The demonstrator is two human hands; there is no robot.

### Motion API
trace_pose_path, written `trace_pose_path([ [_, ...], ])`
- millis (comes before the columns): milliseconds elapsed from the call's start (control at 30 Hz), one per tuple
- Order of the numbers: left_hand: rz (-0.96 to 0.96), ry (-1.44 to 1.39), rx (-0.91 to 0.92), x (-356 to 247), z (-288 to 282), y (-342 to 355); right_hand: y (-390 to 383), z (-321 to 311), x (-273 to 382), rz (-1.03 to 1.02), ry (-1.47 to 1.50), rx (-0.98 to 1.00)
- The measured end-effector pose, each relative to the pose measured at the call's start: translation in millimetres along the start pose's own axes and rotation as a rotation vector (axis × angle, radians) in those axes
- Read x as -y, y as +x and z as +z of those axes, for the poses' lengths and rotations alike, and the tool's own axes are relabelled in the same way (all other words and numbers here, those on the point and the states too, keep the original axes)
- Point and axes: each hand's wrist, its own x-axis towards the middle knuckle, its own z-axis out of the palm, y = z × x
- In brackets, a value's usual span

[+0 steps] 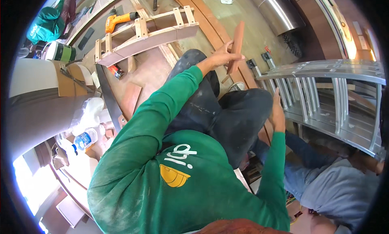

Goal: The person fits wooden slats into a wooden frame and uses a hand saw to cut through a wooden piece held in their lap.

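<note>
My left hand (222,56) grips a thin reddish-brown wooden strip (238,41) out beyond my raised knees. My right hand (277,110) is beside my right knee (255,106), fingers stretched upward near an aluminium ladder (336,74); part of it is behind the knee. Above my left arm, a wooden frame with crosspieces (158,29) lies across timber. An orange power tool (115,21) rests just behind that frame, and a spray can (116,72) lies under its left end.
A co-worker (332,189) in grey is low at my right, beside the ladder. At left are water bottles (84,140), a bucket (60,52), green fabric (44,25) and a large pale rounded surface (38,82). A steel cylinder (277,11) lies beyond the ladder.
</note>
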Motion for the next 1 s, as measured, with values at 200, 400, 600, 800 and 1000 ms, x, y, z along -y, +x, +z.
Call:
trace_pose_path([
  [200, -0.018, 0.01, 0.026, -5.4, -0.1, -7.9, -37.2, -0.8, 37.6, 0.042, -0.222, -0.059],
  [400, 0.014, -0.002, 0.03, -2.8, 3.8, -11.6, 28.9, 12.9, -2.4, 0.034, -0.351, -0.033],
  [600, 0.048, -0.031, -0.021, 5.8, -1.0, -9.7, 28.9, 12.9, -5.4, -0.015, -0.265, -0.03],
  [800, 0.009, -0.077, 0.044, -0.5, -1.8, -11.8, -28.5, -5.9, 40.9, -0.022, -0.277, -0.096],
  [1000, 0.022, -0.118, 0.062, -11.7, 9.9, -22.3, 10.6, 5.6, 0.1, -0.027, -0.37, -0.142],
])
